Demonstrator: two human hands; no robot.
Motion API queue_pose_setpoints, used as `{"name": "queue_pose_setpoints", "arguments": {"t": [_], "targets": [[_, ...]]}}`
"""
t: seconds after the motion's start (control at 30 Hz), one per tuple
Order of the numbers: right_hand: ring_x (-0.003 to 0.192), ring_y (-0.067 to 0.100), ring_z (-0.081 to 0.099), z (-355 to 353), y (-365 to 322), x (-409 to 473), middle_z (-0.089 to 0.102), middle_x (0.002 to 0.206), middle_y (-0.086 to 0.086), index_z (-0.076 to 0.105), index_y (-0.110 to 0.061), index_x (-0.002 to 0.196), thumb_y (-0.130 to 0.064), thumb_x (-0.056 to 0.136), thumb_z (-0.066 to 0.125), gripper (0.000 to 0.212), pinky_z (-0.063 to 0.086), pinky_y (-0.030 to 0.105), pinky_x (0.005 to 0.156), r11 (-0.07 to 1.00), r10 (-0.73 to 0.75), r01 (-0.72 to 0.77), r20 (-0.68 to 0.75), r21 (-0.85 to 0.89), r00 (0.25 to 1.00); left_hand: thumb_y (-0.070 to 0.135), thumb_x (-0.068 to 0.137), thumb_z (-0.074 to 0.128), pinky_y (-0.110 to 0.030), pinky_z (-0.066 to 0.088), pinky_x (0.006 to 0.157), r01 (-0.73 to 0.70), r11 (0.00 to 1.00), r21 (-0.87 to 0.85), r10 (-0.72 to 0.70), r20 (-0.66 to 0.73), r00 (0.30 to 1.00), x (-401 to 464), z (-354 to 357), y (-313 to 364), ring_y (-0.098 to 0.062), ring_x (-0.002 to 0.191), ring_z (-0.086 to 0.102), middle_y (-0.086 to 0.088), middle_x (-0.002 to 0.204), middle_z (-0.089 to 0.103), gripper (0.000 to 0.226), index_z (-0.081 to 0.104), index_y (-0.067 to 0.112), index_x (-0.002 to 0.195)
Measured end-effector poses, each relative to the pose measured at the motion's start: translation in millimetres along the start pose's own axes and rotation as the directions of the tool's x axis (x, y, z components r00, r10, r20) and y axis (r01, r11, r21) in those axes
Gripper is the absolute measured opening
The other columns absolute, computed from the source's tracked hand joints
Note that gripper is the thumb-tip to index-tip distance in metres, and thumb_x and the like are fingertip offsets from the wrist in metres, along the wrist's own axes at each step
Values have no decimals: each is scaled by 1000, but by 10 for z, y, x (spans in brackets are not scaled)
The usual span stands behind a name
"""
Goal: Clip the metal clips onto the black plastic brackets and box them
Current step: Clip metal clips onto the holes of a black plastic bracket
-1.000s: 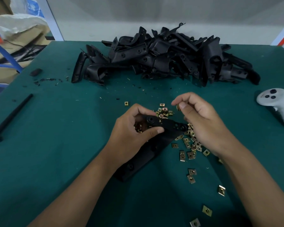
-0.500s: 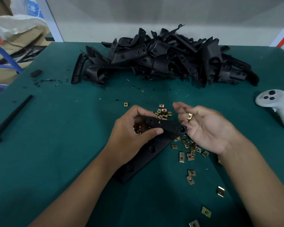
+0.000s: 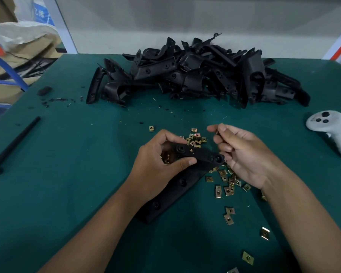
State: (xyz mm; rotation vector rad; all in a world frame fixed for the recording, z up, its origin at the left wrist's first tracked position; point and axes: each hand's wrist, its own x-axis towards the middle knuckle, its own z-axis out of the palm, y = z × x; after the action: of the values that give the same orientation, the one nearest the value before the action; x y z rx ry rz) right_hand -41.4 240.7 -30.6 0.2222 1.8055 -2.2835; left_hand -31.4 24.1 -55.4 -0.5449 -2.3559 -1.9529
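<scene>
My left hand grips the upper end of a long black plastic bracket, whose lower end rests on the green table. Several brass clips lie cupped in that hand's palm. My right hand hovers just right of the bracket's top and pinches one small metal clip between thumb and fingertips. Loose brass clips are scattered on the table under and below the right hand, with a small cluster behind the bracket.
A big pile of black brackets fills the back of the table. A white controller lies at the right edge. A black rod lies at the left. Sacks and boxes stand beyond the table's left corner.
My right hand turned palm up with a clip on it, then curled its fingers to pinch the clip. The left hand and bracket stayed put.
</scene>
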Motion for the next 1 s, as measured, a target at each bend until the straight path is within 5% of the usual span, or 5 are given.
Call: {"name": "queue_pose_setpoints", "arguments": {"t": [0.13,0.3,0.63,0.83,1.0], "targets": [[58,3,42,2,-9,-17,71,84,-12,79,-23,111,-26,89,59,30,39,14,52,999,2,1,61,-41,998,42,75,83,-16,52,77,13,1000,-1,-13,0,1000,1,1,5,-3,88,71,17,95,75,32,63,36,99],[58,-3,61,36,-31,-49,78,95,-2,81,-18,100,-21,84,67,22,48,12,54,1000,0,1,55,-22,998,43,75,83,-20,54,79,12,1000,-2,-12,-2,1000,-3,7,1,-5,88,72,15,96,76,32,64,37,99],[59,3,42,44,-23,-36,72,85,-3,79,-24,89,-17,91,64,17,37,21,64,1000,-11,12,61,-16,998,29,78,87,-13,50,75,3,1000,6,-3,-2,1000,0,5,-1,0,84,70,17,93,75,32,64,32,100],[80,7,68,69,-15,-75,75,91,-6,77,-24,99,-27,82,69,19,53,20,70,980,-66,83,98,-183,993,32,76,87,-15,50,76,7,1000,-1,-7,10,1000,0,9,2,-2,82,70,15,91,76,32,65,36,98],[77,5,66,117,4,-110,71,83,-9,70,-23,92,-29,79,72,14,51,16,68,942,-130,169,147,-291,981,29,75,88,-18,52,79,-16,1000,16,15,28,999,0,5,0,-5,85,71,14,91,76,33,66,36,98]]}}
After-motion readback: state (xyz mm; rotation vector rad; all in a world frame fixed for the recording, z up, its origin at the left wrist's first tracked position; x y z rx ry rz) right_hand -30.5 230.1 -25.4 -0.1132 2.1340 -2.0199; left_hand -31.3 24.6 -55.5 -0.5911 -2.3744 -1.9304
